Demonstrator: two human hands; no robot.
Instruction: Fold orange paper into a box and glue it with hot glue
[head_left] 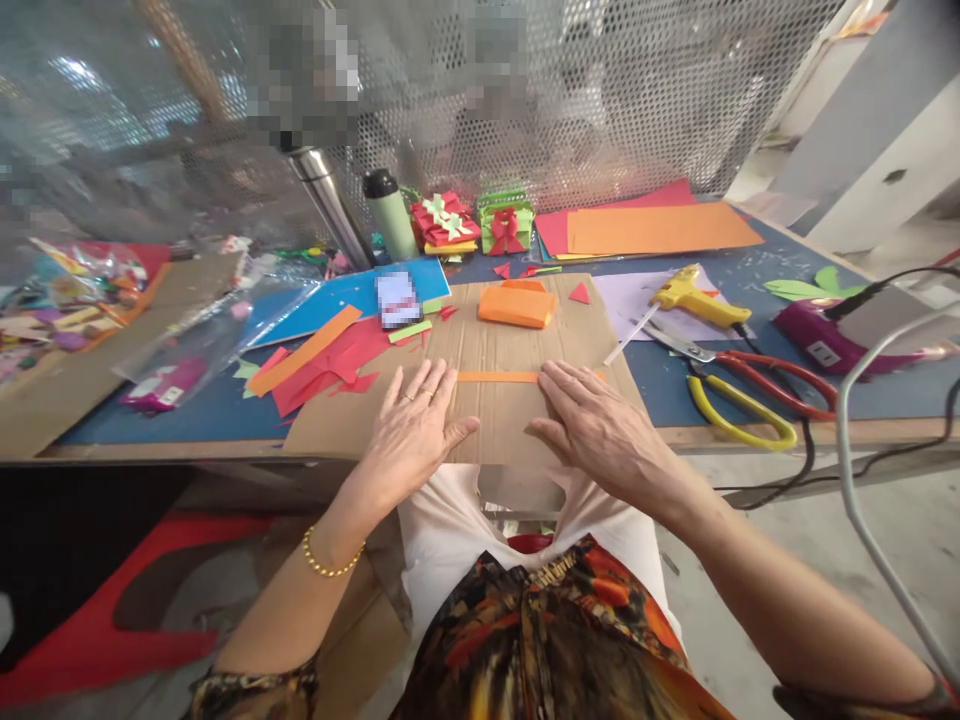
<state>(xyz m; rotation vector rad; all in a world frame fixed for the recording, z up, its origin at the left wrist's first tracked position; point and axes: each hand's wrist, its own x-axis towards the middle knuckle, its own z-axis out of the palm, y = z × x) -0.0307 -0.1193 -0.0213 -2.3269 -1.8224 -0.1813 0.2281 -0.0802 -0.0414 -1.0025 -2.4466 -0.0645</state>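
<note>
A narrow orange strip (498, 377) lies crosswise on a sheet of brown cardboard (491, 425). Pressed flat over its left part is my left hand (421, 420), fingers stretched out and thumb apart. My right hand (592, 420) lies flat on the right part, fingers extended, with a little orange showing beyond it. The strip's left end is hidden under my left hand. Just behind, a folded orange piece (516, 306) rests on the cardboard, with a small red triangle (579, 292) to its right.
Right of the cardboard are a yellow glue gun (694, 295) and large scissors (739, 375) with red and yellow handles. Red scraps (330, 365) and a phone (399, 299) lie left. Behind stand a green bottle (391, 215), a steel flask (330, 205) and orange sheets (660, 228).
</note>
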